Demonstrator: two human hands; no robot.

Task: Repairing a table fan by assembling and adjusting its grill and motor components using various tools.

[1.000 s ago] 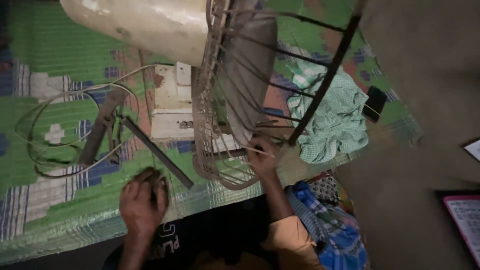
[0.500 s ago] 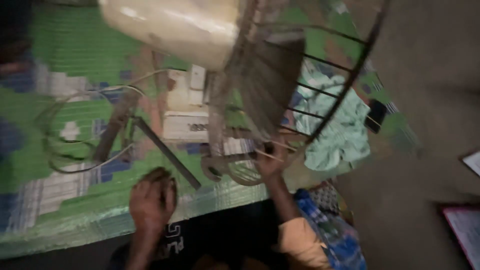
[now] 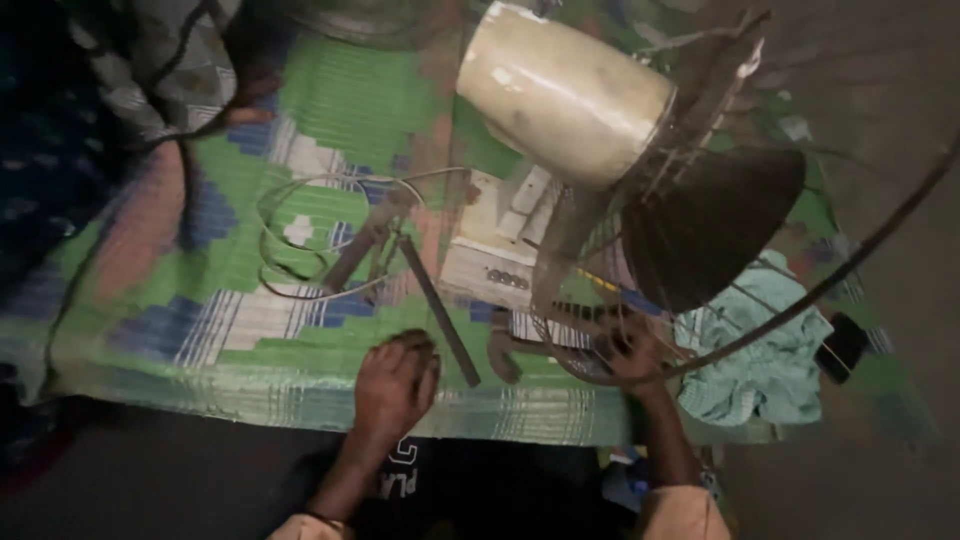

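A table fan lies tipped on a green, blue and white woven mat (image 3: 300,110), seen from above. Its cream motor housing (image 3: 565,90) sits at twelve o'clock, with a dark blade (image 3: 715,225) at two o'clock inside a wire guard (image 3: 590,330) whose outer rim runs off the frame at right. The right hand (image 3: 630,345), at five o'clock, is curled with fingers closed on the guard's lower wires. The left hand (image 3: 395,385), at six o'clock, rests knuckles-up on the mat with fingers folded together; whether it holds anything cannot be seen. Just beside it lies a flat metal bar (image 3: 440,310), with a looped cable (image 3: 300,240) at nine o'clock. A crumpled pale teal cloth (image 3: 765,365) lies at four o'clock. A pale boxy part (image 3: 490,265) under the fan is blurred and hard to identify
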